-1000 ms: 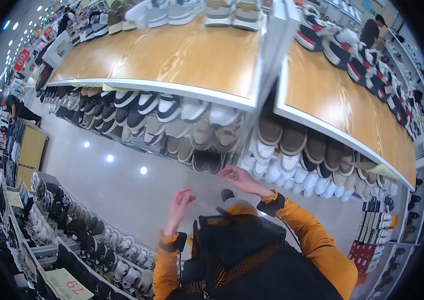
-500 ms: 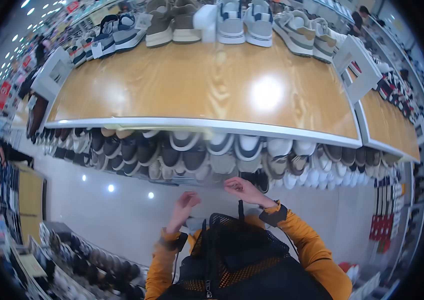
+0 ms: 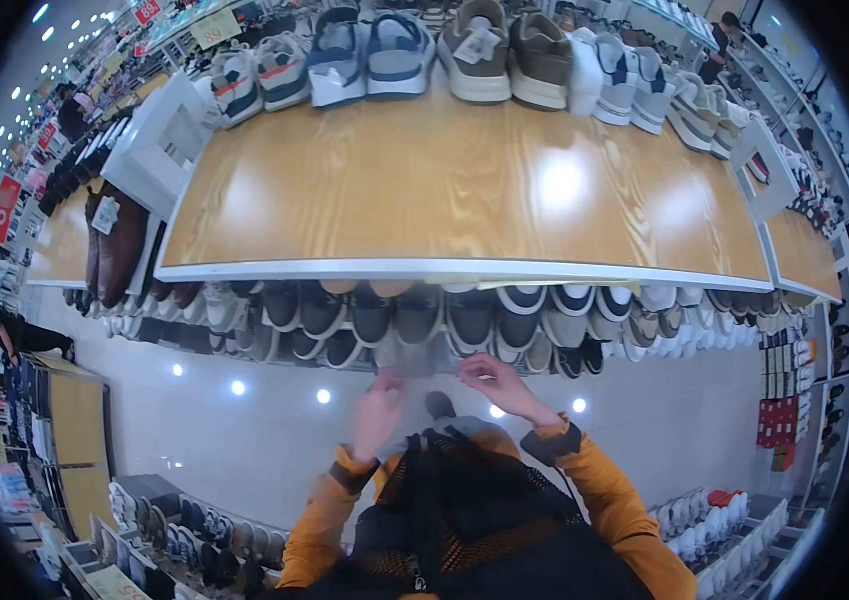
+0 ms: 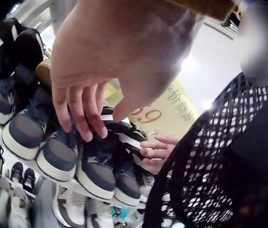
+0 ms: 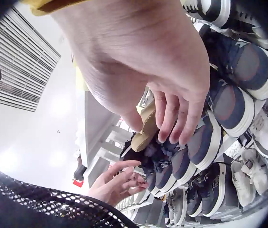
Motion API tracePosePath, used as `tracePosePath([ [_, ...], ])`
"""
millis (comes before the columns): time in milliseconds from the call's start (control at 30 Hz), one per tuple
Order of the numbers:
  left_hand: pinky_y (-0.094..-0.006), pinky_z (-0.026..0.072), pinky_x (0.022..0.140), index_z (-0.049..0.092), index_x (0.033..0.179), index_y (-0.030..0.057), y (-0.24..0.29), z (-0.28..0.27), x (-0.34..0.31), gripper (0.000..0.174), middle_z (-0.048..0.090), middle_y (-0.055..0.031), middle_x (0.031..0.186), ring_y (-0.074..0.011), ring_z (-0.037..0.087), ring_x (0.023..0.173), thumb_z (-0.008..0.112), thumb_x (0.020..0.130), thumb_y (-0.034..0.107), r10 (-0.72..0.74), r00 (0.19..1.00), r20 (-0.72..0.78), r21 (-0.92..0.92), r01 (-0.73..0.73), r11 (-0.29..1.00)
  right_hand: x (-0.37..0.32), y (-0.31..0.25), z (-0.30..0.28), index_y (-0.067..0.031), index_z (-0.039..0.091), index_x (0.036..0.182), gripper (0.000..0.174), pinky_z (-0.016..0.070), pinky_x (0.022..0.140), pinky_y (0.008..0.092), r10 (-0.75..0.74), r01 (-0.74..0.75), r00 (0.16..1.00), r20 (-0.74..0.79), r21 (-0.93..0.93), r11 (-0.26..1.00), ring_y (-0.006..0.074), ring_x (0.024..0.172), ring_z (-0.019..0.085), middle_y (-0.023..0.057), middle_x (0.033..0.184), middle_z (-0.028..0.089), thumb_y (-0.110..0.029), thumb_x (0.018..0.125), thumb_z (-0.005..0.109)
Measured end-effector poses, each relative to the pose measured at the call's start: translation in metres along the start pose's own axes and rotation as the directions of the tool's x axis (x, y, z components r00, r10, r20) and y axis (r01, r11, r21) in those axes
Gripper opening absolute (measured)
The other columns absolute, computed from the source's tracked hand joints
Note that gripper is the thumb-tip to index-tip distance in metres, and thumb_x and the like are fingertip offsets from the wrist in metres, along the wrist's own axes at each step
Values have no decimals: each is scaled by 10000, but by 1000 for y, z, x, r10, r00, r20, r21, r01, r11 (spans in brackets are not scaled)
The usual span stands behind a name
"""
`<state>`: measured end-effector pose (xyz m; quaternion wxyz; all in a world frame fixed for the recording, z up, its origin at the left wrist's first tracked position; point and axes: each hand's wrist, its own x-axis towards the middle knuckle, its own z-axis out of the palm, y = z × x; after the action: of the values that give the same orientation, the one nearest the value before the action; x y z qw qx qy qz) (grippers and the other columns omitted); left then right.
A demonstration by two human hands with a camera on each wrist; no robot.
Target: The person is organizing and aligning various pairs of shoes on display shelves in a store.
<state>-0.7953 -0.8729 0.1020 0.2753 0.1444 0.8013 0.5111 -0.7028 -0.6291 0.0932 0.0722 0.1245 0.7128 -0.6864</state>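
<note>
In the head view, both hands are held in front of the body, below the edge of a wooden shelf [image 3: 445, 190]. The left hand [image 3: 379, 412] is blurred; the right hand [image 3: 505, 388] stays a little apart from it. Fingers of the left hand [image 4: 120, 61] hang loosely bent with nothing in them, in front of a row of navy and grey sneakers [image 4: 58, 156]. The right hand [image 5: 148, 66] also has relaxed, empty fingers, with navy sneakers [image 5: 205, 137] behind. Neither hand visibly touches a shoe.
Sneakers [image 3: 478, 60] line the back of the wooden shelf. A brown shoe [image 3: 122, 245] stands at its left. Low racks of shoes [image 3: 215, 540] are behind the body at both sides. A yellow price sign [image 4: 160, 111] shows in the left wrist view. Someone in dark clothes [image 3: 25, 332] is at far left.
The head view has shifted leftward along the shelves, showing the brown shoe and more of the left side. The left hand has risen slightly; both hands remain empty.
</note>
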Motion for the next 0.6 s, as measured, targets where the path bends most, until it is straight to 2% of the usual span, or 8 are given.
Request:
tracePosePath([
  [33, -364, 506, 861, 566, 1192, -8, 3, -7, 7, 290, 694, -142, 1070, -262, 691, 995, 635, 951, 139, 105, 993, -53, 285, -85, 955, 7, 1, 5, -31, 591, 1191, 305, 516, 904, 309, -2, 2, 998, -64, 8, 1000, 148, 1055, 625, 60, 1055, 660, -214, 960, 672],
  [67, -364, 506, 861, 566, 1192, -8, 4, -17, 15, 290, 694, -142, 1070, -262, 691, 995, 635, 951, 139, 110, 992, -60, 298, -88, 951, 17, 5, 8, -31, 591, 1191, 305, 516, 904, 309, -15, 16, 998, -61, 16, 1000, 148, 1055, 625, 60, 1055, 660, -214, 960, 672],
  [200, -372, 522, 833, 587, 1117, -7, 10, -65, 41, 234, 693, -149, 1004, -287, 697, 977, 654, 942, 132, 155, 987, -31, 279, -140, 950, 70, 25, 32, -23, 600, 1089, 212, 517, 894, 302, -55, 50, 997, -57, -78, 996, 125, 1017, 616, 57, 1050, 647, -163, 948, 676],
  [267, -360, 527, 850, 592, 1070, -18, 6, -91, 47, 192, 692, -149, 965, -285, 700, 976, 653, 939, 110, 235, 972, -10, 61, -235, 970, 92, 19, 56, -16, 590, 1000, 153, 522, 886, 306, -16, 15, 999, 38, 40, 999, 123, 1023, 614, 63, 1018, 654, -120, 932, 681],
  [300, -346, 528, 865, 585, 1049, -21, 1, -107, 50, 155, 688, -148, 953, -280, 703, 974, 632, 941, 80, 224, 974, -22, 116, -221, 968, 107, 11, 70, -19, 574, 949, 123, 525, 882, 304, -41, 34, 996, 76, 99, 994, 135, 1011, 623, 68, 1007, 655, -88, 925, 673],
  [400, -342, 528, 871, 585, 1028, -18, -21, -153, 54, 122, 684, -136, 937, -272, 701, 978, 614, 943, 65, 274, 961, 47, 130, -277, 952, 149, -11, 111, -18, 560, 940, 114, 527, 883, 303, -84, 76, 979, 186, 50, 996, 145, 986, 634, 69, 1007, 657, -75, 927, 658],
  [533, -386, 525, 824, 626, 1026, 17, -40, -224, 46, 150, 696, -126, 951, -316, 696, 928, 617, 913, 115, 141, 989, 47, 46, -143, 989, 188, -37, 176, -17, 582, 1012, 104, 525, 862, 294, -104, 96, 954, 283, 43, 994, 138, 972, 639, 54, 1013, 652, -79, 946, 633],
  [600, -375, 517, 848, 635, 1010, 16, -64, -259, 46, 131, 692, -119, 945, -296, 691, 923, 614, 904, 90, 231, 973, -21, 2, -231, 973, 205, -53, 217, -21, 580, 1039, 115, 521, 863, 291, -70, 55, 958, 279, 61, 997, 134, 967, 639, 52, 1008, 650, -68, 947, 630],
])
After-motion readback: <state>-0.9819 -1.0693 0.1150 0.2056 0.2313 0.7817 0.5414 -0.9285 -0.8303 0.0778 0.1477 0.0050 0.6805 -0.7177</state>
